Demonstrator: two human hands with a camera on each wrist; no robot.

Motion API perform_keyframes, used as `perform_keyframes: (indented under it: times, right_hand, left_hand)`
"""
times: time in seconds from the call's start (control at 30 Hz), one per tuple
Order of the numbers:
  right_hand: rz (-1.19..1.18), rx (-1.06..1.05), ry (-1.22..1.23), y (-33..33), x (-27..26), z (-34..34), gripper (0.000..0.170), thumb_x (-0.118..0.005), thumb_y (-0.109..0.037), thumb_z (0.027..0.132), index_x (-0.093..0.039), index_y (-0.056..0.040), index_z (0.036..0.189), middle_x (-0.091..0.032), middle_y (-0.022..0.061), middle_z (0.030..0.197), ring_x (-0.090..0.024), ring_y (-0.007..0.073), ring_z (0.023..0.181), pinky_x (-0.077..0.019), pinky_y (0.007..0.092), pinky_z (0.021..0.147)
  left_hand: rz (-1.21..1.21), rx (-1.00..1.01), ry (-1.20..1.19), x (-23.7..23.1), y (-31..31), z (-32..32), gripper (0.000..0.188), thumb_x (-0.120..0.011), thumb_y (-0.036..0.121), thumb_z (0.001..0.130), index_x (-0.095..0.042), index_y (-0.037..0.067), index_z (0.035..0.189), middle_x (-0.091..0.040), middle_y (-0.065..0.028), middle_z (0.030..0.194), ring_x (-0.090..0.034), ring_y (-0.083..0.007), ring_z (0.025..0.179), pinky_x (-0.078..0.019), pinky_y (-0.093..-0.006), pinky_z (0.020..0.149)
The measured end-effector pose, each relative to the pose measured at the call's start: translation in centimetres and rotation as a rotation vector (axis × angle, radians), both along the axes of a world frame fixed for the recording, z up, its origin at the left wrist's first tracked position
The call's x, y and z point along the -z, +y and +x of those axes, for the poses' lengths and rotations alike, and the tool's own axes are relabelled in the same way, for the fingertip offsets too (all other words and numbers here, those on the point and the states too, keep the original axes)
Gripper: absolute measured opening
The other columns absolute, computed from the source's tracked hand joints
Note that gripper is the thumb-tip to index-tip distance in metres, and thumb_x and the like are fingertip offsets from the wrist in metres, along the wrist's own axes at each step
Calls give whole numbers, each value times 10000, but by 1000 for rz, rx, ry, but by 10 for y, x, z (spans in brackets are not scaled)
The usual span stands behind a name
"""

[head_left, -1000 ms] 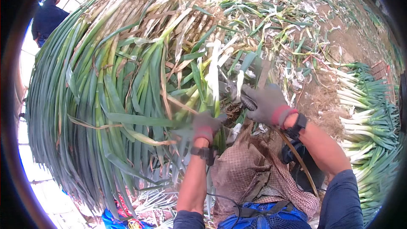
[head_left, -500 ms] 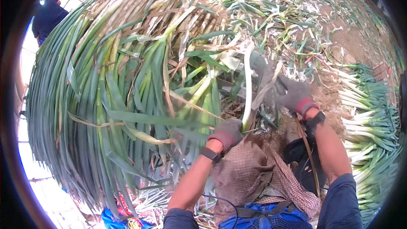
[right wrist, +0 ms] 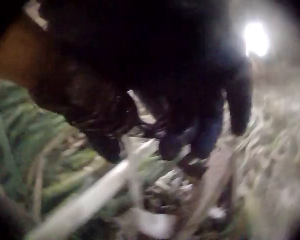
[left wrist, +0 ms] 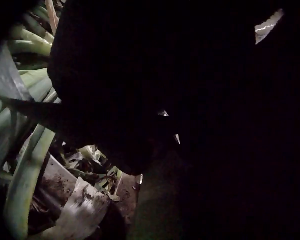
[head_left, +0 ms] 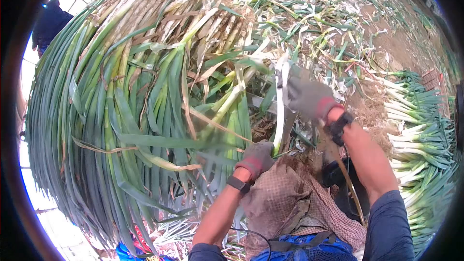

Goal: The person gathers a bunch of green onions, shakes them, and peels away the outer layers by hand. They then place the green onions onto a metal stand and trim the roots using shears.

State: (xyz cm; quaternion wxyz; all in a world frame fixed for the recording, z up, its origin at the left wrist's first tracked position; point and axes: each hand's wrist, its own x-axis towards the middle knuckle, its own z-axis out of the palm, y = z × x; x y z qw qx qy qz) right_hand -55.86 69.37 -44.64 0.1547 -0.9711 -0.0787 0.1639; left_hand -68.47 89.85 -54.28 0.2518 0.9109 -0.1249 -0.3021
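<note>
Leek point(head_left: 280, 111) in grip of L fingers point(head_left: 267, 149), low; R fingers point(head_left: 296, 92) higher, nr tip, hold unclear

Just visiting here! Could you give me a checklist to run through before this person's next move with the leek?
1. Left hand grips the leek: ok.
2. Leek's white end sticks out beyond that hand: ok.
3. Right hand has a firm hold: cannot tell; it is blurred.
4. Hose apart from the leek: ok.
5. Left wrist view clear: not ok, mostly dark.
</note>
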Motion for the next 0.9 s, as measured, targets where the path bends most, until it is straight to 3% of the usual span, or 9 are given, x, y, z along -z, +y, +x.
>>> perform_keyframes:
  times: [0.17,0.23,0.3,0.4,0.5,0.57,0.63,0.83,0.9]
  right_hand:
    - [-44,187,4,-42,4,19,627,-717,-392,795,-644,-181,1380,-743,205,1025,-726,317,921,-555,428,839]
    - [60,243,-166,-83,6,22,606,-720,-379,801,-654,-151,1359,-741,164,969,-709,272,853,-546,414,802]
    - [31,438,75,-125,4,25,589,-733,-387,805,-668,-126,1329,-725,130,930,-681,247,814,-535,391,779]
    - [188,242,79,-132,-13,-2,670,-783,-398,795,-639,-77,1365,-728,134,950,-672,223,826,-532,362,790]
    - [241,142,114,-114,-14,-29,700,-789,-409,796,-617,-77,1388,-737,168,1000,-700,246,886,-537,372,818]
    - [215,105,52,-96,-8,-44,664,-758,-418,805,-621,-86,1363,-732,194,988,-721,290,908,-540,399,818]
    - [184,-22,160,-71,-15,-58,691,-736,-466,809,-610,-98,1381,-733,205,984,-722,328,911,-542,419,822]
    - [147,-111,193,-39,-4,-66,742,-693,-547,819,-558,-177,1448,-744,198,974,-723,396,923,-533,482,854]
    - [199,-170,160,-33,-5,-78,737,-695,-539,818,-552,-195,1454,-742,196,968,-723,396,916,-536,488,842]
  left_hand:
    - [-114,-4,-24,1,-3,1,445,-753,462,854,-725,50,1020,-702,-211,1069,-682,-411,1022,-534,-491,866]
    - [-237,42,-66,23,-12,0,459,-786,482,824,-720,53,971,-706,-198,992,-689,-409,968,-535,-486,825]
    - [-191,42,-13,26,-21,6,414,-774,446,839,-734,60,983,-721,-199,965,-704,-398,922,-546,-478,805]
    - [-76,-11,-55,7,-32,27,373,-768,408,848,-742,62,986,-733,-179,978,-706,-392,892,-554,-463,799]
    - [-434,-446,-397,15,-10,49,383,-796,423,817,-746,79,979,-739,-145,1011,-708,-381,870,-556,-462,806]
    - [-152,-673,-595,-4,19,68,340,-787,396,827,-746,96,983,-737,-129,1043,-710,-361,899,-555,-461,827]
    - [282,-626,-729,1,63,83,331,-766,369,848,-727,121,1064,-732,-138,1039,-715,-344,939,-557,-458,842]
    - [533,-434,-568,7,80,71,466,-743,400,854,-664,149,1240,-722,-157,1115,-710,-351,1010,-548,-477,875]
    - [395,-430,-418,4,88,72,462,-718,418,875,-682,135,1238,-715,-168,1167,-692,-358,1062,-540,-484,889]
